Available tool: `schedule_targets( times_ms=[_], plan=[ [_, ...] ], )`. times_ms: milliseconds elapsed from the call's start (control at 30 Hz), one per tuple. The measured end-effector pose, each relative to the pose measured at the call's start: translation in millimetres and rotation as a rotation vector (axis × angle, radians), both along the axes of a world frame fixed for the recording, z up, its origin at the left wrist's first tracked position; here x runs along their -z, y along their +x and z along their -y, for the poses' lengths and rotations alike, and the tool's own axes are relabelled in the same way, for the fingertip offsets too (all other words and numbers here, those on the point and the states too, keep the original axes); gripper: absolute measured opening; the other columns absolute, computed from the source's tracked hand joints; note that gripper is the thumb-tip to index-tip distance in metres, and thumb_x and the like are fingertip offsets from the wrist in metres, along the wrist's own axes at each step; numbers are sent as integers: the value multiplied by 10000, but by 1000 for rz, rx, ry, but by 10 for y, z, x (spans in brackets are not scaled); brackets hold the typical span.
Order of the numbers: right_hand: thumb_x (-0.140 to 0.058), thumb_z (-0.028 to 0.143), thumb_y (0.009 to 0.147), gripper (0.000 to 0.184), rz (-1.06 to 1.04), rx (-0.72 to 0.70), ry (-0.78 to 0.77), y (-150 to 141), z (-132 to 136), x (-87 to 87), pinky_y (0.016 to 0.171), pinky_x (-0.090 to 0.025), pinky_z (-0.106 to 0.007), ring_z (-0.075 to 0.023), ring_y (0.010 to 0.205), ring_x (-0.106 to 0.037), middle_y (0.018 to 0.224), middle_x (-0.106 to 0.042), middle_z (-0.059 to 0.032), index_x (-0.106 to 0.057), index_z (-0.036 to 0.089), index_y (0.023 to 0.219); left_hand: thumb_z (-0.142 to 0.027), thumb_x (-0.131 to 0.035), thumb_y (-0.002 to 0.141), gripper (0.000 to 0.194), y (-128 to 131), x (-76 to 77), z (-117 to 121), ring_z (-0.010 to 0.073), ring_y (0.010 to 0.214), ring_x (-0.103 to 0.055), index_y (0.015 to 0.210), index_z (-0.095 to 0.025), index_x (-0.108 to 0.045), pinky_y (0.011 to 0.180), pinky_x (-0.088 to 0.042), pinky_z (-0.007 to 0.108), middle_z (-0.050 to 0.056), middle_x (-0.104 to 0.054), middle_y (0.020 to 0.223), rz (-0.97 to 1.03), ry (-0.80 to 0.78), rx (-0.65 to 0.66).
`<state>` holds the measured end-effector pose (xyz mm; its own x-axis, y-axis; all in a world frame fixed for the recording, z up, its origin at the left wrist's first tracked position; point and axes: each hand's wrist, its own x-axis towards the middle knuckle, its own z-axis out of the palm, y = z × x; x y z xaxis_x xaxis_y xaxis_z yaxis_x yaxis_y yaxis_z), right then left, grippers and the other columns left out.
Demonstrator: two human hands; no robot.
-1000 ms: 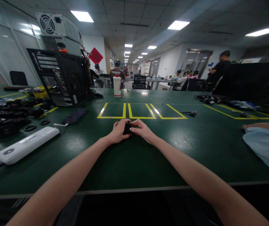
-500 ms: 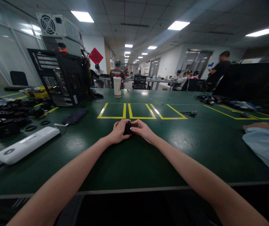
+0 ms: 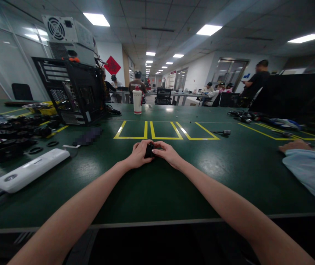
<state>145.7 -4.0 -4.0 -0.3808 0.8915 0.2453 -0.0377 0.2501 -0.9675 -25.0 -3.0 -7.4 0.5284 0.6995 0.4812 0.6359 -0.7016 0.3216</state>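
Note:
A small black object [image 3: 149,150], too dark and covered to name, is between my two hands just in front of the yellow tape outlines [image 3: 166,138]. My left hand [image 3: 139,154] wraps round it from the left, fingers over its far side and thumb along the near side. From the right, my right hand [image 3: 167,152] meets it with thumb and fingertips pinched against its side. The fingers hide much of the object. Both hands are low over the green table [image 3: 157,195].
A white power strip [image 3: 33,170] lies at left, near black rings and dark parts. Behind stand an open computer case [image 3: 77,90] with power supplies on top and a white cup [image 3: 137,102]. A black cylindrical piece [image 3: 225,132] and a co-worker's blue sleeve [image 3: 307,169] are at right.
My hands stay round the black object; the right fingers shift only very slightly. At the right, the co-worker's hand and sleeve have moved a little to the left.

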Motion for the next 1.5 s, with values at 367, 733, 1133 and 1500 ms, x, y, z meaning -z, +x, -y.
schedule_targets(
  times_ms=[367, 733, 1133, 1500],
  plan=[
    [-636, 275, 637, 260, -23, 1, 15, -22, 37, 5, 787, -443, -325, -129, 844, -542, 963, -539, -11, -503, 204, 849, -298, -569, 680, 586, -1, 2, -7, 233, 1110, -374, 1170, -224, -254, 951, -234, 424, 70, -396, 1154, -5, 8, 2],
    [-644, 267, 626, 301, -8, -1, 44, -6, 8, 8, 815, -435, -333, -143, 879, -533, 966, -546, -21, -530, 197, 895, -290, -573, 677, 596, -2, 0, -3, 240, 1113, -378, 1176, -226, -252, 960, -227, 435, 69, -395, 1156, 4, -10, 4],
    [-634, 294, 639, 296, -41, 25, -13, -21, 19, 2, 757, -463, -315, -121, 799, -556, 988, -543, -18, -527, 204, 900, -295, -572, 678, 598, 1, 18, -11, 237, 1110, -383, 1176, -232, -248, 948, -237, 425, 64, -402, 1152, 11, 8, 4],
    [-654, 259, 620, 301, -31, 13, 45, -8, 29, 8, 844, -429, -339, -141, 904, -543, 984, -547, -15, -507, 202, 876, -292, -569, 679, 584, -1, -6, 5, 235, 1107, -383, 1170, -231, -259, 949, -238, 430, 66, -402, 1148, 5, -3, 2]
  ],
)
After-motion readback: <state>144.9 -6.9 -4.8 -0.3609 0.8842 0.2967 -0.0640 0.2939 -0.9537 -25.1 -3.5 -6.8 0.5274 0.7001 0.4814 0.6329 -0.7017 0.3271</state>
